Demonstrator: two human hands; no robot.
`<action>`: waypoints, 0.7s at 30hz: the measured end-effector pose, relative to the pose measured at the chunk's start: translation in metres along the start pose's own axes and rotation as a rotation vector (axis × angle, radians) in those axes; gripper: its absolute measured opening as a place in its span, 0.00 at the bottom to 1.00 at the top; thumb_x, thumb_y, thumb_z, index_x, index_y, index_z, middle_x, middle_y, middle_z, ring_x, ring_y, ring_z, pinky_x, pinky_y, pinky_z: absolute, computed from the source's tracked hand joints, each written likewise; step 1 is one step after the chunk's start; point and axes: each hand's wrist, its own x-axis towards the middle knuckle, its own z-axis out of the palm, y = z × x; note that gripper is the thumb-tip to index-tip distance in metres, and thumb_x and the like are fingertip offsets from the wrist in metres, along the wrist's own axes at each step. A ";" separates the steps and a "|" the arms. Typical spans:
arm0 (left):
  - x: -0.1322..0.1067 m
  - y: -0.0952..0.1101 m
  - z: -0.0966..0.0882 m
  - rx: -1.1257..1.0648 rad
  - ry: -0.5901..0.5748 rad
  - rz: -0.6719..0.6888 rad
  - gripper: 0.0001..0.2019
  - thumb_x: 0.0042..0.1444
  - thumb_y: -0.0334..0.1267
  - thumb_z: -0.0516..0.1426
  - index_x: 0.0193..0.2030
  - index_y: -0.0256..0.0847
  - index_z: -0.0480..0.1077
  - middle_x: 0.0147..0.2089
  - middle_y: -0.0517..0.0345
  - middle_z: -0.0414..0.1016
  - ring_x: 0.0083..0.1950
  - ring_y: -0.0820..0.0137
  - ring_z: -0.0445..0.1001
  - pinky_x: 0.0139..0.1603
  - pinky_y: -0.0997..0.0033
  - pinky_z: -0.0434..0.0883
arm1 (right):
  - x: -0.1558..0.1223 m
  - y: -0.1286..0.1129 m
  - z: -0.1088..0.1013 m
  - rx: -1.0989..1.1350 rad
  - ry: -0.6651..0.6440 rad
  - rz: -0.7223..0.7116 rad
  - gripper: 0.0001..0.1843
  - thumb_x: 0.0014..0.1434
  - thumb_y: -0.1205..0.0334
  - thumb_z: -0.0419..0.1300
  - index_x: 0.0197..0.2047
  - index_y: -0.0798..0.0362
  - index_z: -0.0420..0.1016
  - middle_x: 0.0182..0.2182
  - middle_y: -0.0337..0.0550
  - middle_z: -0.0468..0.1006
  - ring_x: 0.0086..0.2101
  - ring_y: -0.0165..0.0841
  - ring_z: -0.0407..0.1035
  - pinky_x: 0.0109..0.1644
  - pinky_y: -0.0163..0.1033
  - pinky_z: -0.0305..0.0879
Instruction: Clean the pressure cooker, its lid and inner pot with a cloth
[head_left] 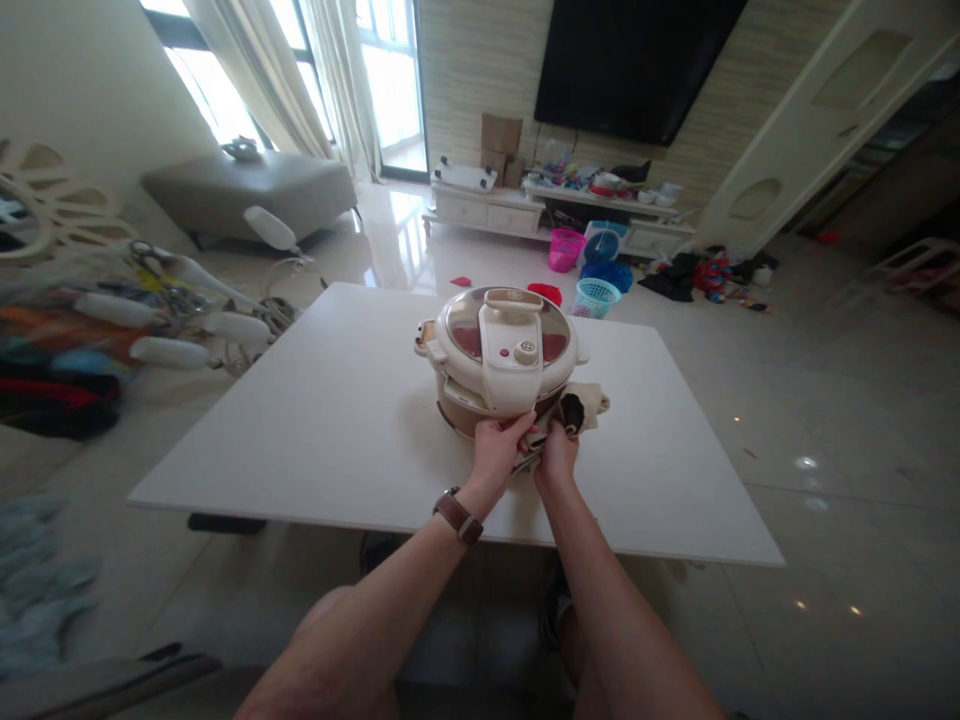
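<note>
A cream pressure cooker (501,350) with a lid and a long handle stands on the white table (330,420). My left hand (495,450), with a brown watch on the wrist, is closed on the near end of the cooker's handle. My right hand (557,452) is closed just beside it, gripping a cream and black part (579,410) at the cooker's front right. Both hands touch each other at the cooker's near side.
A rack with scissors and white-handled tools (180,310) stands left of the table. Behind are a grey sofa (247,190), a white TV cabinet (555,205) under a wall TV, and coloured baskets (592,270) and scattered things on the glossy floor.
</note>
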 end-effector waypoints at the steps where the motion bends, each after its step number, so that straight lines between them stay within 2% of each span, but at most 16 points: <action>1: 0.000 -0.001 -0.002 0.003 -0.013 0.012 0.20 0.42 0.52 0.74 0.24 0.34 0.80 0.24 0.50 0.79 0.21 0.76 0.65 0.24 0.73 0.62 | 0.000 0.000 0.000 0.003 0.000 0.005 0.13 0.50 0.55 0.64 0.38 0.53 0.77 0.30 0.38 0.82 0.30 0.33 0.75 0.32 0.36 0.72; 6: 0.000 0.002 -0.016 0.012 -0.063 0.013 0.22 0.41 0.54 0.74 0.28 0.34 0.82 0.25 0.52 0.80 0.21 0.77 0.63 0.23 0.73 0.62 | -0.001 -0.004 0.002 0.019 0.002 0.043 0.13 0.53 0.56 0.61 0.40 0.53 0.77 0.31 0.38 0.82 0.30 0.33 0.75 0.31 0.35 0.72; 10: -0.001 0.012 -0.041 0.066 -0.145 -0.031 0.23 0.40 0.54 0.75 0.28 0.34 0.81 0.26 0.51 0.81 0.21 0.77 0.66 0.24 0.73 0.64 | 0.001 -0.014 0.003 0.058 0.086 0.064 0.12 0.54 0.60 0.60 0.42 0.53 0.78 0.34 0.37 0.83 0.34 0.32 0.78 0.35 0.33 0.75; 13: 0.003 0.027 -0.077 0.136 -0.221 -0.061 0.22 0.40 0.53 0.76 0.29 0.34 0.81 0.26 0.51 0.80 0.22 0.75 0.69 0.25 0.74 0.64 | 0.006 -0.022 0.002 0.103 0.118 0.090 0.11 0.54 0.62 0.61 0.42 0.53 0.78 0.34 0.37 0.83 0.36 0.32 0.79 0.37 0.33 0.77; 17: 0.017 0.055 -0.143 0.215 -0.354 -0.089 0.21 0.39 0.51 0.77 0.28 0.36 0.80 0.25 0.53 0.78 0.26 0.72 0.73 0.29 0.72 0.70 | 0.012 -0.028 0.000 0.146 0.124 0.102 0.10 0.56 0.63 0.63 0.43 0.53 0.78 0.37 0.39 0.84 0.38 0.31 0.80 0.39 0.32 0.79; 19: 0.026 0.068 -0.174 0.218 -0.390 -0.080 0.22 0.37 0.51 0.78 0.25 0.36 0.78 0.22 0.56 0.75 0.24 0.73 0.71 0.27 0.72 0.68 | 0.012 -0.030 -0.001 0.169 0.127 0.110 0.11 0.56 0.65 0.64 0.44 0.54 0.78 0.39 0.39 0.84 0.38 0.30 0.80 0.39 0.31 0.79; 21: 0.033 0.076 -0.197 0.207 -0.390 -0.039 0.23 0.38 0.53 0.78 0.25 0.36 0.78 0.20 0.58 0.72 0.23 0.75 0.68 0.26 0.73 0.66 | 0.012 -0.032 -0.001 0.202 0.125 0.130 0.13 0.56 0.67 0.63 0.46 0.54 0.78 0.39 0.39 0.84 0.37 0.30 0.80 0.39 0.31 0.79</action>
